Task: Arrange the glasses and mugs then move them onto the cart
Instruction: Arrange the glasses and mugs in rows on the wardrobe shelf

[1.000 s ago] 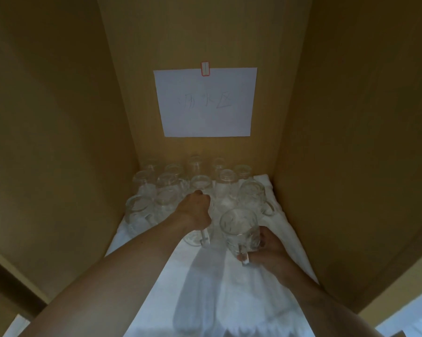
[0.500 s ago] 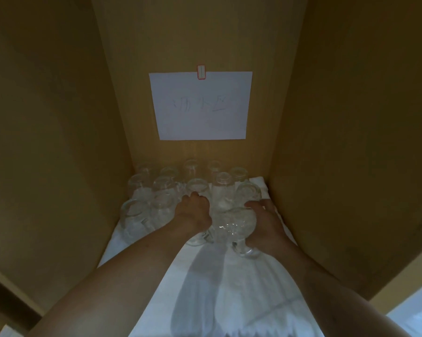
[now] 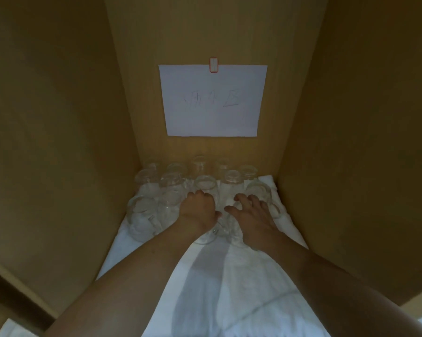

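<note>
Inside a wooden cabinet, clear glasses and mugs crowd a white cloth. Left hand curls its fingers around a mug. Right hand rests spread-fingered, released, over another glass.

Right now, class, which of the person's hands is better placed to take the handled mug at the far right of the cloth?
Probably the right hand: its spread fingers lie beside that mug, while the left hand sits over the middle glasses.

White paper sheet fixed to cabinet back panel under a red-edged sticker. Sheet bears three faint handwritten characters; strokes too pale to read. No other text, brand or number legible.
</note>
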Tool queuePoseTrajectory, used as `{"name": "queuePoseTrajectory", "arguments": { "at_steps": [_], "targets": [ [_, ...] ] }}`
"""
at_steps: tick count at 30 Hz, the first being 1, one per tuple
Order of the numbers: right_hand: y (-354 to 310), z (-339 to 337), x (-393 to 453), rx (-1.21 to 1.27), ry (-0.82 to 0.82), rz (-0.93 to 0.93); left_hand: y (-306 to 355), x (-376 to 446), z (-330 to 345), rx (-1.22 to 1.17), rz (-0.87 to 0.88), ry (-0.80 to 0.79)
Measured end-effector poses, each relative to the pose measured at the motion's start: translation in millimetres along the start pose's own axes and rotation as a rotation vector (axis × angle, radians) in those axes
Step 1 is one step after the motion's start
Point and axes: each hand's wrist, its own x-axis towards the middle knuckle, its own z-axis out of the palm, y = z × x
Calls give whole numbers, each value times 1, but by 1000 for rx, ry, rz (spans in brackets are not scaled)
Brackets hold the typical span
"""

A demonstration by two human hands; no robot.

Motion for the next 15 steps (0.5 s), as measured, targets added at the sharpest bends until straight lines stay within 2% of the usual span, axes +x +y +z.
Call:
{"name": "queuePoseTrajectory", "arguments": {
  "at_steps": [4, 8, 15],
  "targets": [
    [6, -1, 7, 336, -173, 106, 1, -3, -2, 22, 40, -2],
    [13, 2, 9, 411, -134, 252, -3, -2, -7, 16, 78, -69],
    [14, 7, 22, 484, -63, 235, -8, 1, -2, -16, 77, -69]
  ]
}}
